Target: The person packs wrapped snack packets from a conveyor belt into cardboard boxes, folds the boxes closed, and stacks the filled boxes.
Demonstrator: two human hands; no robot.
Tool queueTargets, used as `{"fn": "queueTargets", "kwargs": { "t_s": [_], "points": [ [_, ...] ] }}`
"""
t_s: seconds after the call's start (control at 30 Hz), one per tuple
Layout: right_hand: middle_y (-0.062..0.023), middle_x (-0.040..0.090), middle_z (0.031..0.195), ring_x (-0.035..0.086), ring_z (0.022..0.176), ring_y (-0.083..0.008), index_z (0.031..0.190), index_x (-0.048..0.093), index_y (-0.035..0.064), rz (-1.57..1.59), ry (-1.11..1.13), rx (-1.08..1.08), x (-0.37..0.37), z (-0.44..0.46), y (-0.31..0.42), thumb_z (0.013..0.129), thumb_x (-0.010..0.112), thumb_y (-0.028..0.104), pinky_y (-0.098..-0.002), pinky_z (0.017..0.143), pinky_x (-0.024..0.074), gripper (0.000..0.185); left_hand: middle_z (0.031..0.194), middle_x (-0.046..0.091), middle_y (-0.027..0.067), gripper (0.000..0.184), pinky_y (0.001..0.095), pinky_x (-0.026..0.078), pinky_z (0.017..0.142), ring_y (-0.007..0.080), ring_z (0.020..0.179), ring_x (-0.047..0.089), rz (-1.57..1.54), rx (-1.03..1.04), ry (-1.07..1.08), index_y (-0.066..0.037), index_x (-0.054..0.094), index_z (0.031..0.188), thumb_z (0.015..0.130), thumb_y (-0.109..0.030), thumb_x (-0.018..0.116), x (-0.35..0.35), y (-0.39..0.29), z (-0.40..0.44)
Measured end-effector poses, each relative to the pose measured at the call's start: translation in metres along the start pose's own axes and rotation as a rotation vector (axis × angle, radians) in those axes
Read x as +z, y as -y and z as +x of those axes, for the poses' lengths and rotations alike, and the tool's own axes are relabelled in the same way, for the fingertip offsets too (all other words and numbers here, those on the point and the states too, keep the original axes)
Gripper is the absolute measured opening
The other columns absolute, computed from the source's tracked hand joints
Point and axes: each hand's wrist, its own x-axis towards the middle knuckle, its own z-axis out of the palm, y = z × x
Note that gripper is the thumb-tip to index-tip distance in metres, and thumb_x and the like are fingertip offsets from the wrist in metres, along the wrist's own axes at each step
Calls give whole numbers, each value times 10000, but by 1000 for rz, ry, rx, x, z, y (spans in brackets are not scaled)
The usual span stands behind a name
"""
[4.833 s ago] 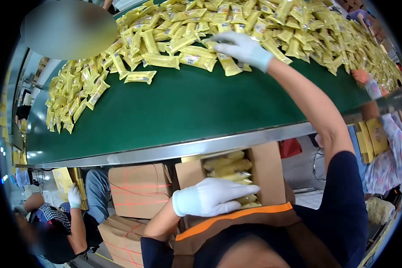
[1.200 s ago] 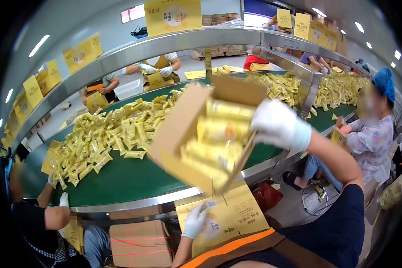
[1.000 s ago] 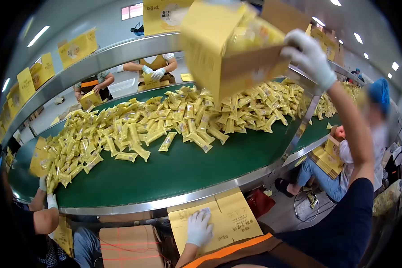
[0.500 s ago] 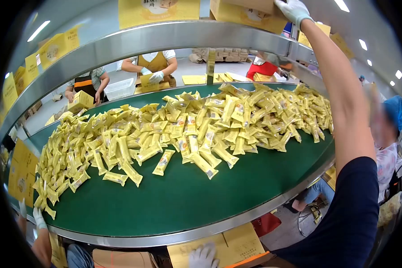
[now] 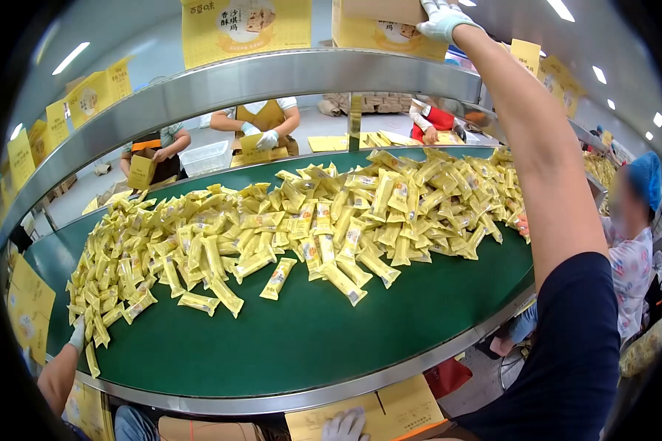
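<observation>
Head view: yellow box (image 5: 410, 42) was seen at the metal rail's (image 5: 309, 71) top edge, long side along it; right hand (image 5: 447, 20), nearer, was placed at its right end, grip not discernible; left hand (image 5: 344, 426), spread open, was rested on cardboard (image 5: 404, 406) below the rail.

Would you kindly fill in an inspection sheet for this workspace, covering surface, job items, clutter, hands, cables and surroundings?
Surface: green tabletop with a metal edge, bearing a long heap of yellow packets.
Job items: yellow box up at the overhead metal shelf; flat yellow carton below the near edge.
Clutter: single packet lying before the heap; red bag under the table.
Hands: right hand touches the box, grip unclear; left hand rests, fingers extended, on the flat carton.
Cables: nothing seen clearly.
Surroundings: brown-aproned person opposite; blue-capped person at right.
</observation>
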Motion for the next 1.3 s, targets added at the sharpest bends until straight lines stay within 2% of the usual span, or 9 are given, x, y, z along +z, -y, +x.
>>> {"fn": "queueTargets", "kwargs": {
  "t_s": [0.07,0.2,0.3,0.63,0.83,0.97,1.03,1.2,1.3],
  "points": [
    [-264,507,1340,505,1227,-420,1400,431,106,-67,-69,-10,11,3,5,851,585,260,-473,1044,417,591,1458,421,162,681,501,335,1105,370,1355,363,-31,15,-12,-80,445,1423,802,-297,621,5,3,1],
    [-98,38,1652,136,1505,-351,1585,87,231,-147,64,155,40,16,20,922,420,181,-443,1210,219,744,1451,435,161,643,505,337,1101,361,1347,374,-24,45,-199,-77,476,1401,811,-294,611,17,-1,0],
    [-112,96,1646,188,1496,-343,1579,146,217,-219,89,90,64,2,24,922,444,204,-459,1185,271,721,1446,446,168,612,501,340,1099,363,1345,384,-46,-22,190,-77,490,1391,833,-307,597,-38,-9,10],
    [-215,510,1385,490,1283,-365,1376,474,32,850,-585,5,69,-198,107,913,566,202,-414,1081,392,502,1442,443,135,585,568,317,1068,373,1346,380,16,-55,-107,-132,539,1341,824,-394,621,-27,-15,10],
    [-179,623,1182,600,1071,-342,1150,633,51,1148,357,-511,29,-528,110,815,663,79,-424,926,490,338,1421,424,256,737,501,334,1095,453,1295,396,-61,-426,-364,30,459,1357,760,-307,731,-57,0,-37],
    [-231,483,1408,463,1308,-357,1410,440,17,714,470,213,58,-713,59,908,608,258,-413,1079,384,582,1288,576,245,670,430,468,976,398,1170,561,-701,-731,-315,30,481,1354,818,-294,719,-49,18,-73],
    [-220,407,1495,395,1382,-325,1510,295,12,1096,1117,702,76,-753,44,959,555,388,-374,1108,337,716,1213,642,222,602,371,514,895,310,1053,646,-1013,-710,-349,57,498,1336,855,-249,695,-57,22,-71],
    [-133,444,1457,443,1311,-227,1464,344,-44,1761,1023,991,63,-770,30,978,570,245,-347,1081,366,609,1270,615,167,585,282,492,900,176,1068,594,-1170,-736,-297,106,429,1398,903,-135,628,-72,14,-70],
    [-144,387,1502,352,1392,-253,1331,536,-54,1499,1151,664,44,-761,25,932,584,196,-349,1146,269,474,1296,598,171,577,280,483,919,190,1096,593,-1131,-742,-337,107,420,1407,904,-109,603,-73,2,-71]
  ]
}}
